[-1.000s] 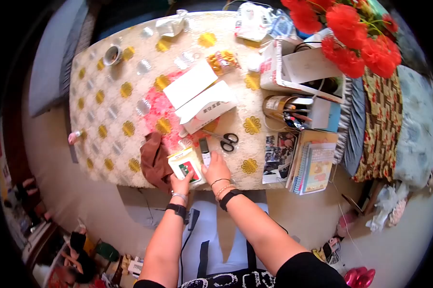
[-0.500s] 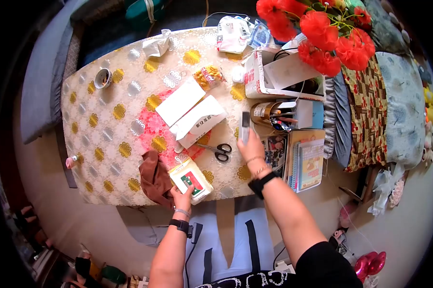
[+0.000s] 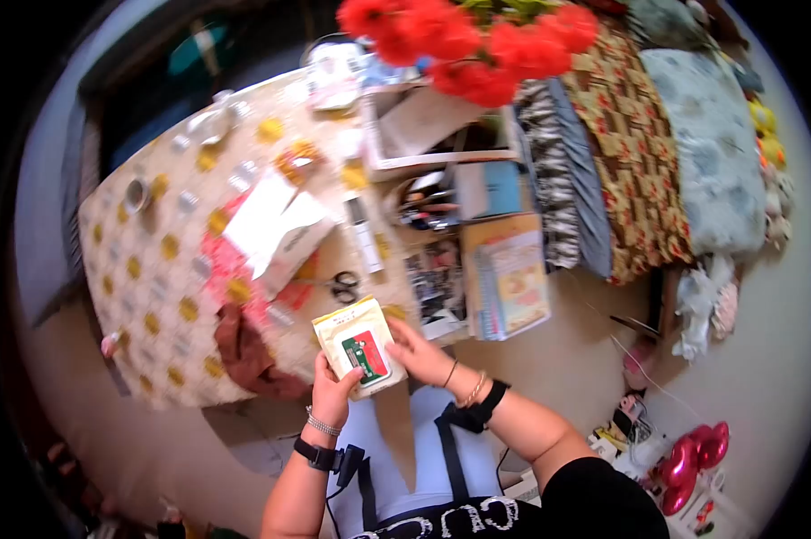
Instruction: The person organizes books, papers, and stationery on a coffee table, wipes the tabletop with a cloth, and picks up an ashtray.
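Observation:
A yellow-and-white pack of wet wipes point(image 3: 344, 331), with a green-and-red label on its lid, is held at the table's front edge, above my lap. My left hand point(image 3: 335, 388) grips its lower left side, thumb over the front. At its right edge, my right hand point(image 3: 416, 352) has its fingers closed against the side. Left of the pack, a crumpled brown cloth point(image 3: 246, 352) hangs over the table edge. Black-handled scissors point(image 3: 344, 287) lie just beyond the pack. A slim white object with a dark end point(image 3: 364, 235) rests farther back on the tablecloth.
A white tissue box point(image 3: 299, 235) stands mid-table near a snack bag point(image 3: 297, 162). To the right are a pen holder point(image 3: 426, 199), notebooks point(image 3: 510, 278) and a white bin point(image 3: 441, 162) under red flowers point(image 3: 477, 54). A small cup point(image 3: 137, 196) stands at left.
My right hand has let go of the slim white object, now on the table, and come down to the wipes pack. The pack is now held up toward me. The view has shifted right.

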Demonstrator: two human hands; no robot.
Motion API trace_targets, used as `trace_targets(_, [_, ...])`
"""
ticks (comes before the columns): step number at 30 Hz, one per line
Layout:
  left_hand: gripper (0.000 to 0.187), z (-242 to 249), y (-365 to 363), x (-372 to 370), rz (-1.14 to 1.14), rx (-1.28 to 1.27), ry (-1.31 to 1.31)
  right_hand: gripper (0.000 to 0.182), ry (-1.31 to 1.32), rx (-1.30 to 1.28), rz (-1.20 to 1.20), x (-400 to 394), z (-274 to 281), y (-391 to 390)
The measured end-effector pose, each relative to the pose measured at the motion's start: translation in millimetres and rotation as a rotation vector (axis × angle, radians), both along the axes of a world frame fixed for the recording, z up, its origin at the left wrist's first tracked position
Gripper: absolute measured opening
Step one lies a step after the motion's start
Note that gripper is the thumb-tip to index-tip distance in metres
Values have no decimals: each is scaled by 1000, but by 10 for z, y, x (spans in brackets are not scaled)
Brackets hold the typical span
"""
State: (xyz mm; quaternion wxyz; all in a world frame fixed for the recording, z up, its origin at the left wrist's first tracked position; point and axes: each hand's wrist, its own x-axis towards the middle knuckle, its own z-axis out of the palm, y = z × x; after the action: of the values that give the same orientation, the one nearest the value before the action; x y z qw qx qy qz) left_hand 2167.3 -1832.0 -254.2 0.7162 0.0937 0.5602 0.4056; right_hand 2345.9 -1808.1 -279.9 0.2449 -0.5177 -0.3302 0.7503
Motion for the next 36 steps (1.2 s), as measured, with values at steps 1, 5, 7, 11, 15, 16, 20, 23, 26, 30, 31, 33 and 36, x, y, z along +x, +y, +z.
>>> trace_targets(1, [50, 76, 53, 223, -31, 19, -34, 55, 55, 11, -84, 147, 122, -82])
trace_targets(5, [49, 60, 124, 1183, -171, 29, -124, 51, -101, 40, -263, 1058, 287, -141])
trace_targets(7, [50, -3, 184, 1730, -162, 48, -121, 48, -203, 69, -343, 1509, 275, -113])
trace_targets(11, [55, -366, 292, 2560, -209, 70, -55, 44, -305, 165, -383, 2248, 14, -17])
trace_targets(15, [57, -700, 375, 3106, -222, 105, 137, 42, -441, 150, -342, 2688, -335, 127])
trace_targets(16, [58, -737, 385, 3191, -227, 101, 213, 40, -513, 163, -309, 2739, -378, 156])
trace_targets(20, [66, -721, 331, 3400, -352, 243, 656, 36, -520, 74, -383, 2830, -519, 216])
trace_targets(23, [65, -734, 227, 3485, -318, 255, 798, 39, -796, 192, -256, 2830, -510, 182])
trace_targets(26, [65, -770, 205, 3554, -382, 206, 1020, 41, -938, 398, -179, 2780, -620, 90])
trace_targets(30, [65, -690, 205, 3490, -348, 184, 994, 41, -924, 477, -180, 2832, -576, 81])
trace_targets(31, [65, -590, 218, 3422, -317, 198, 991, 41, -929, 519, -233, 2776, -385, 115])
trace_targets(33, [63, -416, 255, 3056, -284, 290, 983, 40, -883, 565, -184, 2594, -3, 185])
trace_targets(36, [61, -335, 339, 2196, -188, 457, 1140, 35, -754, 597, -101, 2246, 282, 212])
